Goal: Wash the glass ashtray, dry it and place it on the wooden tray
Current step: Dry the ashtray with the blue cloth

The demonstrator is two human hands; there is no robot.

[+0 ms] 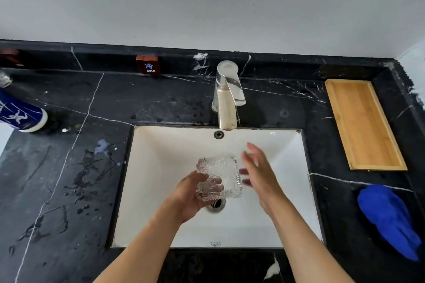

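The square, ribbed glass ashtray (222, 173) is held tilted over the white sink (156, 158), just above the drain and below the chrome tap (227, 96). My left hand (193, 193) grips it from the lower left, with fingers showing through the glass. My right hand (257, 167) hovers beside the ashtray's right edge, fingers spread, holding nothing; whether it touches the glass I cannot tell. The wooden tray (363, 124) lies on the counter at the right and holds nothing. A blue cloth (388, 218) lies crumpled in front of the tray.
Black marble counter (69, 167) with water splashes left of the sink. A blue-and-white bottle (20, 112) lies at the far left. A small red "COLD" sign (148, 65) stands against the back ledge. A wall rises behind.
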